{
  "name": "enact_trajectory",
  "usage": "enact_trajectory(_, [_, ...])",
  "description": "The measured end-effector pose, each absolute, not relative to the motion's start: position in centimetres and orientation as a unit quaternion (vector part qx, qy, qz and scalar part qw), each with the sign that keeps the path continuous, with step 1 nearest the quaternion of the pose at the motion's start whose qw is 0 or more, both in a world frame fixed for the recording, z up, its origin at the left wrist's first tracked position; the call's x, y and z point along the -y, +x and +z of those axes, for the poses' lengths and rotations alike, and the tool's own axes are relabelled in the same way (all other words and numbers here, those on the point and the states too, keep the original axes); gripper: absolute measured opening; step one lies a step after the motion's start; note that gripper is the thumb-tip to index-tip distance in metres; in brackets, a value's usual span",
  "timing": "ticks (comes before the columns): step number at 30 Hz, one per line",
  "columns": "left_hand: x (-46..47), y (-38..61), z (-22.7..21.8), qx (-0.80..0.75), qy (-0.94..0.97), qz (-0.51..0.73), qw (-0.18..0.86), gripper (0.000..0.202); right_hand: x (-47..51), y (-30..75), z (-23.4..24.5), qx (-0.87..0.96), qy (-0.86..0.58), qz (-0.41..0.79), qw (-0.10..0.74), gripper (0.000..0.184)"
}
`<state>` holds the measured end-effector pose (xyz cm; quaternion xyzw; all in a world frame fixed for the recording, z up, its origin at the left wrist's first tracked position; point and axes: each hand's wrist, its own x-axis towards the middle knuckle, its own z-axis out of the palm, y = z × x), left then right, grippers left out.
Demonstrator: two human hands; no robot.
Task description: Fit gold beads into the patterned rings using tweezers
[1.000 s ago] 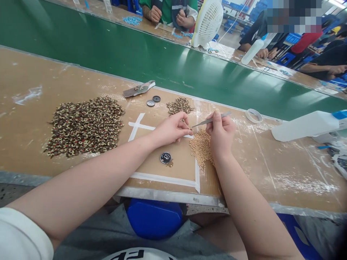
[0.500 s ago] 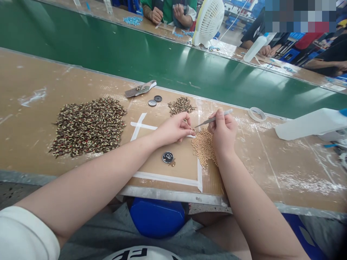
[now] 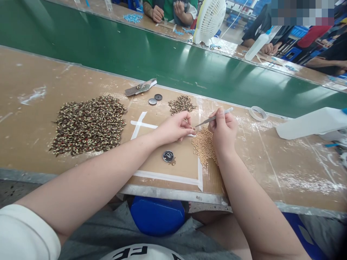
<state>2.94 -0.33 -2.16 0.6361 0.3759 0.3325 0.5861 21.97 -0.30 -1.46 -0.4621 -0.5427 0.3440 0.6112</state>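
My left hand (image 3: 175, 128) is closed in a pinch on a tiny brown part at its fingertips, above the taped square on the brown table (image 3: 32, 119). My right hand (image 3: 223, 131) grips metal tweezers (image 3: 214, 117) whose tips point left and meet that small part. Under the right hand lies a heap of small tan beads (image 3: 203, 144). A small round dark metal disc (image 3: 168, 156) sits just below my left hand. A small pile of brown metal parts (image 3: 181, 104) lies just beyond the hands.
A large heap of brown, cream and red pieces (image 3: 88, 124) lies to the left. Two dark discs (image 3: 155, 99), a flat metal tool (image 3: 140, 87), a tape roll (image 3: 257, 113) and a white dispenser (image 3: 311, 122) stand around. Beyond the green conveyor (image 3: 151, 57), other people work by a white fan (image 3: 209, 20).
Both hands have stayed almost in place; the tweezers' tips have closed in on the small part pinched by my left fingers.
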Motion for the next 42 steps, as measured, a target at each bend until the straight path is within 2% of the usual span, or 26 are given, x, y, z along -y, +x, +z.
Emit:
enact_trajectory(29, [0.61, 3.24, -1.78, -0.381, 0.605, 0.358, 0.601, 0.031, 0.63, 21.91, -0.89, 0.564, -0.464, 0.335, 0.596, 0.045])
enact_trajectory(42, [0.68, 3.29, -1.86, -0.385, 0.610, 0.359, 0.592, 0.032, 0.94, 21.93, -0.67, 0.601, -0.480, 0.280, 0.574, 0.047])
